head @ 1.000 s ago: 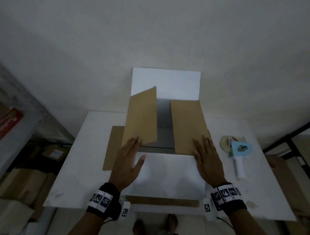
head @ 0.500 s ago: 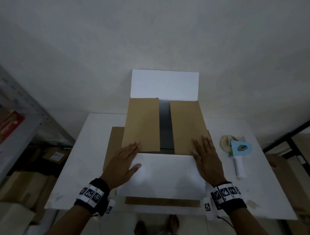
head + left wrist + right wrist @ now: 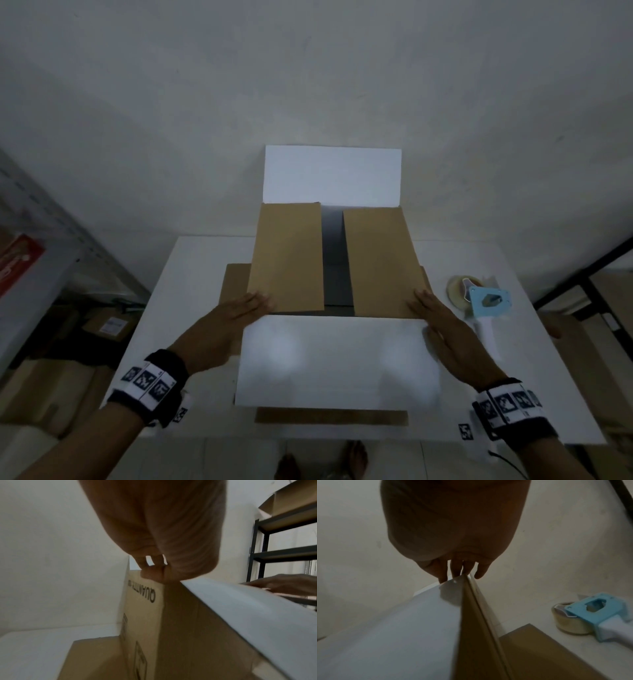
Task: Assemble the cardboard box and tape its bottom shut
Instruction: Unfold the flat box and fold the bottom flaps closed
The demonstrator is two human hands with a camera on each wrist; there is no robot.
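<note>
The cardboard box (image 3: 287,253) stands on the white table (image 3: 191,274) with its open end up. Its two brown flaps, left and right (image 3: 380,260), lie folded flat with a dark gap between them. The far white flap (image 3: 332,174) stands upright, and the near white flap (image 3: 339,359) tilts up toward me. My left hand (image 3: 236,315) rests with straight fingers at the box's near left corner (image 3: 154,573). At the near right corner my right hand (image 3: 435,315) lies the same way, fingers straight along the edge (image 3: 458,570). The near flap hides both thumbs.
A blue and white tape dispenser (image 3: 488,301) lies on the table right of the box (image 3: 597,609). The box's lower brown flaps (image 3: 234,281) spread on the table. Metal shelves (image 3: 34,274) and cartons (image 3: 109,325) stand at the left, and a black rack (image 3: 283,554) at the right.
The left brown flap dropped from tilted to flat. Both hands slid outward to the box's near corners, and the near white flap rose toward me over them.
</note>
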